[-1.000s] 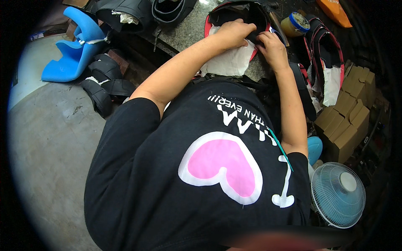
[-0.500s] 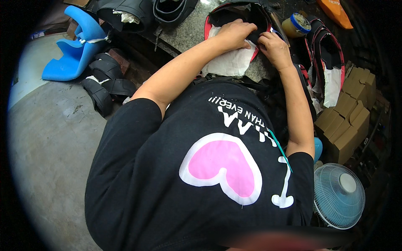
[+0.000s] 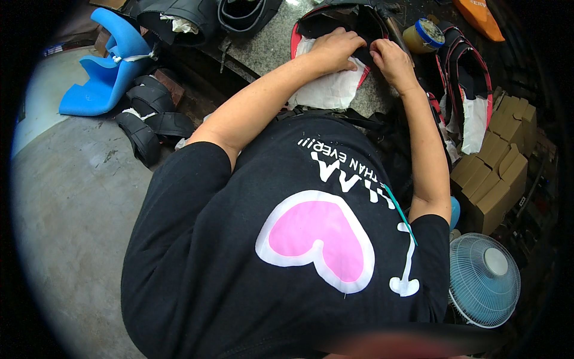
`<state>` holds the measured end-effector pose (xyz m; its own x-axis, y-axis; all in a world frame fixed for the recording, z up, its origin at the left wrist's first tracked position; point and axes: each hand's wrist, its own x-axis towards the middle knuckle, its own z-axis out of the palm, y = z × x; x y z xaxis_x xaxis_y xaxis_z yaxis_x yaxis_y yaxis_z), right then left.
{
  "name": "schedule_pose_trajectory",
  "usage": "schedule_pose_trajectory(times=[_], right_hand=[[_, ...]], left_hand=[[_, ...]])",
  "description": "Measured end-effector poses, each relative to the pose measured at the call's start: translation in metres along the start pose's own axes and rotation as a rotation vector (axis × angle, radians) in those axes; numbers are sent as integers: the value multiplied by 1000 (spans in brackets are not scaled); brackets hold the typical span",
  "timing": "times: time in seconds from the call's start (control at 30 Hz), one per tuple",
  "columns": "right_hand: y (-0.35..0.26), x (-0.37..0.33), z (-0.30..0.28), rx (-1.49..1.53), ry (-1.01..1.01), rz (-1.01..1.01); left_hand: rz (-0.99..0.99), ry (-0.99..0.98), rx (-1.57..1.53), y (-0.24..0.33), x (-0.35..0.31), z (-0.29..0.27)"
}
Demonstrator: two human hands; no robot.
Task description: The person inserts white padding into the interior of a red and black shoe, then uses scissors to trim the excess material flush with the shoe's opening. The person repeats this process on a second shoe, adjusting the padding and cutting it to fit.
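Note:
A curved black piece (image 3: 308,25) with red edging lies on the worktop at the top of the view; it looks like a shoe upper. White lining material (image 3: 328,88) spreads over its near side. My left hand (image 3: 336,50) rests across this lining, fingers bent over the piece and thumb pressed down, gripping it. Close by on the right, my right hand (image 3: 391,61) has its fingers curled and thumb and forefinger pinched together beside the piece's right edge. Whatever sits in that pinch is too small to make out.
A lidded jar (image 3: 423,36) stands right of my hands. More red-edged black pieces (image 3: 472,78) lie beyond it, above cardboard boxes (image 3: 499,167). A fan (image 3: 485,280) is at lower right. Black shoe-like pieces (image 3: 179,21) and blue foam (image 3: 107,72) are at left.
My right hand has shifted slightly up and away from the piece's right edge, its fingers still curled. My left hand keeps its place on the lining.

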<state>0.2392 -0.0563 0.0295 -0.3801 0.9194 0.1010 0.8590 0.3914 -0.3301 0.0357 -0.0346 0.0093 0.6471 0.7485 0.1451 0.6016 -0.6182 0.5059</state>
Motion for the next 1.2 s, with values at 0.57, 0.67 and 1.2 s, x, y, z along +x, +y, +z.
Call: schedule_pose_trajectory(times=[0.57,0.67,1.2], right_hand=[[-5,-10,-3,-114,43,-215],[-3,-11,-10,-86,-19,-230],[5,0,14,-19,195,-23]], left_hand=[[-26,31,-103,0,-5,-1],[-14,55,-115,-1,-5,-1],[-51,57,-154,1,-7,-2]])
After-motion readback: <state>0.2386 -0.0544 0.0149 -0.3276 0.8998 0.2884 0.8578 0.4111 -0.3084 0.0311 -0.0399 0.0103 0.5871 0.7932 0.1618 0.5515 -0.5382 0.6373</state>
